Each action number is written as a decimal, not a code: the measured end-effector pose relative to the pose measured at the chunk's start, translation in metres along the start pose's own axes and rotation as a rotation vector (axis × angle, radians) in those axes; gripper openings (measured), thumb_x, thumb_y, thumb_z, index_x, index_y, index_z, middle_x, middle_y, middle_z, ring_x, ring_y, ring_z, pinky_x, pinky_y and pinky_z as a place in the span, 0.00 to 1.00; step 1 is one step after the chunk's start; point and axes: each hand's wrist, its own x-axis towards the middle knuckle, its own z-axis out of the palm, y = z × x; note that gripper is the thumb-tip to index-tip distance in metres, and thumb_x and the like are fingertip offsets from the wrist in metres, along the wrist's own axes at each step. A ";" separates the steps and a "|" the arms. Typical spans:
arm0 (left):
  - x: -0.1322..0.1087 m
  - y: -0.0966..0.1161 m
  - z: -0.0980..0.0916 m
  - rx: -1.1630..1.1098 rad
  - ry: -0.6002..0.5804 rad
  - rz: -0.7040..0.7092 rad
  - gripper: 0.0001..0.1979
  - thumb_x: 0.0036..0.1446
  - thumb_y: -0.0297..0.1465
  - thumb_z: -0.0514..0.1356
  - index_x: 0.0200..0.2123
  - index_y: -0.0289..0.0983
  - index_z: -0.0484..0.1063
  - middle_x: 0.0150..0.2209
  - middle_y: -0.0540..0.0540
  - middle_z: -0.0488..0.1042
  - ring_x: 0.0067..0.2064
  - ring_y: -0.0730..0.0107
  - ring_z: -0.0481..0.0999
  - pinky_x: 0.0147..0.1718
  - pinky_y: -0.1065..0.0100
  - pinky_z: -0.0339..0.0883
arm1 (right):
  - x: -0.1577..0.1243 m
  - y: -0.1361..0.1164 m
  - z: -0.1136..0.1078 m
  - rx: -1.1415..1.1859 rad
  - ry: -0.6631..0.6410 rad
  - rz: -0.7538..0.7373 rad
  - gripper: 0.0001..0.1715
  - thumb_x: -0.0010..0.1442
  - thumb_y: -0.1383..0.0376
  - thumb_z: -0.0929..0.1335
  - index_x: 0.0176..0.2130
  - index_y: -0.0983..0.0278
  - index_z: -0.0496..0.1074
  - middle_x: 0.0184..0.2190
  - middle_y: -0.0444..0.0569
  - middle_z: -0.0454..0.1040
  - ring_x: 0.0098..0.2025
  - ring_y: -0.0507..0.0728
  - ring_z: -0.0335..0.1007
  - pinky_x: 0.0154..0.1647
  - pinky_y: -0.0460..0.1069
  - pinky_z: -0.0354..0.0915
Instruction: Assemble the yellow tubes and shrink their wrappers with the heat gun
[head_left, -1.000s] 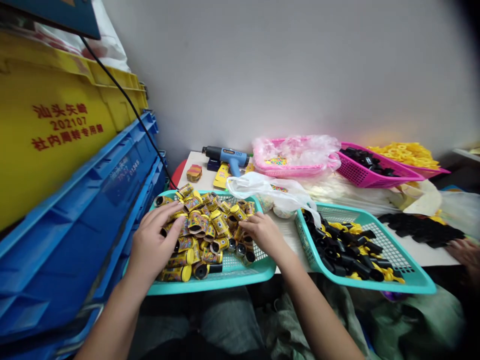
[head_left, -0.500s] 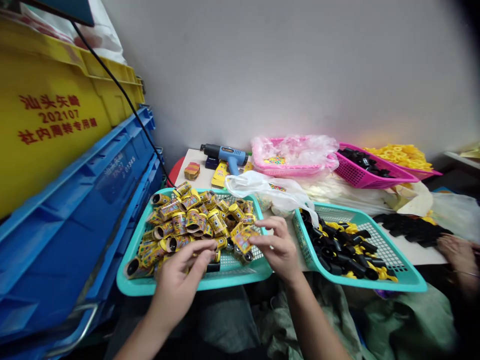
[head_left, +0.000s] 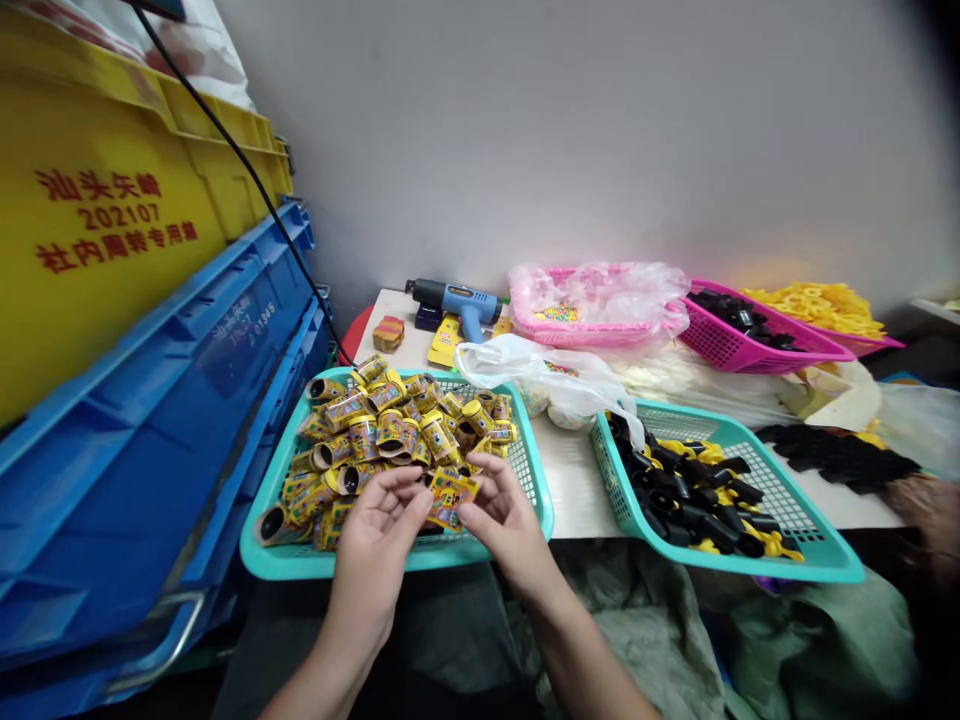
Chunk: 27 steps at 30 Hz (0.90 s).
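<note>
A small yellow printed card or label is held between my two hands, above the near rim of a teal basket. My left hand pinches its left edge with thumb and fingers. On the right side, my right hand grips the lower corner, thumb in front and fingers curled behind. Beneath and beyond the hands, the basket holds a heap of short tubes wrapped in yellow printed labels; some show dark open ends. Whether anything else is inside my left fingers is hidden.
A second teal basket holds black and yellow parts. Behind are a blue heat gun, a plastic bag and pink baskets. Stacked blue crates stand left. A co-worker's hand is at far right, near black pieces.
My right hand has moved left and nearer with the printed card, bringing it to my left hand. My left hand has shifted slightly right. The view has shifted slightly.
</note>
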 end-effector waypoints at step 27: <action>0.026 0.018 -0.058 0.030 0.175 0.105 0.17 0.36 0.39 0.74 0.31 0.40 0.81 0.35 0.50 0.82 0.33 0.72 0.80 0.33 0.77 0.76 | 0.042 0.017 0.007 -1.094 -0.411 0.539 0.34 0.45 0.57 0.75 0.48 0.65 0.65 0.45 0.53 0.73 0.44 0.62 0.70 0.39 0.50 0.63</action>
